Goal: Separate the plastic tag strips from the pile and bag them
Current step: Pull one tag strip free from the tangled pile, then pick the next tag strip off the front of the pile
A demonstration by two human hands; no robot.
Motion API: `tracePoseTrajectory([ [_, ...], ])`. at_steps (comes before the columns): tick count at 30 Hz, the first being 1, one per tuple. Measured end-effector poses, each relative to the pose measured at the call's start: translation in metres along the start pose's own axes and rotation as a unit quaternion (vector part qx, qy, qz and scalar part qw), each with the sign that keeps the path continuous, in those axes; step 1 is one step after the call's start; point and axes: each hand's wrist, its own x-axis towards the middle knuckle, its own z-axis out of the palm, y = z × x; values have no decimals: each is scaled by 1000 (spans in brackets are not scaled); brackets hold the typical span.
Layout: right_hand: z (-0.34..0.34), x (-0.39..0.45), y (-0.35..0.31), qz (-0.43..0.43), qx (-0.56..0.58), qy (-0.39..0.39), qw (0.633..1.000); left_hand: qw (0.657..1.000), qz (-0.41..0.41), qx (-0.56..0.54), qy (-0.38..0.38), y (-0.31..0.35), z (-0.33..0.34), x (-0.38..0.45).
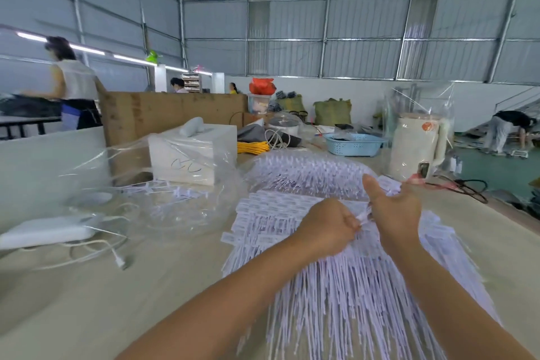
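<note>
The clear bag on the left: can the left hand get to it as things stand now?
Probably yes, but not at once. The clear bag lies open on the table to the left of the pile, with nothing between. But the left hand is pinching strips together with the right hand.

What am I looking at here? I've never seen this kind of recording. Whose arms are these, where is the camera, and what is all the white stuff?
There is no machine. A person wears a camera on the head, looking forward and down, so the two bare arms are their own. On the table lies a big pile of white plastic tag strips. The left hand pinches a few strips; the right hand grips a bunch pulled from the pile. To the left lies a clear plastic bag, with a white box behind it. Further back sit a blue basket and a wrapped kettle.
</note>
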Motion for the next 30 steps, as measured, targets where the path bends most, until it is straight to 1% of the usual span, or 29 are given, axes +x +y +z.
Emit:
tracePoseTrajectory([
  [1, 8, -5, 1, 3, -6, -5, 1000, 999, 14, 28, 24, -6, -6, -1],
  [3, 27, -15, 1, -5, -2, -25, 1000, 997, 22, 44, 63, -16, -20, -9],
  [6, 60, -38, -11, -8, 14, -95, 995, 989, 22, 38, 141, -37, -44, -26],
  [9, 93, -63, -20, 12, 44, -170, 984, 981, 6, -1, 192, -59, -65, -43],
  [12, 121, -91, -24, 9, 75, -244, 967, 973, -17, -24, 227, -75, -87, -60],
  [14, 137, -106, -28, -4, 73, -293, 953, 967, -42, -9, 250, -88, -108, -70],
  [16, 149, -117, -31, 19, 94, -355, 930, 958, -74, 10, 276, -100, -140, -81],
  [17, 153, -121, -30, 24, 87, -383, 919, 951, -86, 31, 296, -106, -160, -86],
  [18, 156, -124, -29, 17, 58, -406, 912, 941, -96, 76, 316, -112, -183, -92],
  [20, 160, -126, -21, -28, -30, -436, 899, 905, -121, 217, 346, -123, -226, -93],
  [22, 160, -125, -12, -95, -103, -442, 886, 865, -163, 333, 339, -135, -260, -78],
  [24, 158, -119, -4, -152, -150, -431, 877, 834, -212, 417, 292, -147, -277, -51],
  [25, 156, -114, 0, -173, -168, -424, 873, 821, -224, 455, 262, -154, -281, -36],
  [27, 149, -101, 6, -206, -198, -409, 867, 808, -215, 507, 208, -168, -285, -6],
  [30, 137, -80, 14, -239, -245, -391, 854, 814, -204, 517, 169, -187, -279, 34],
])
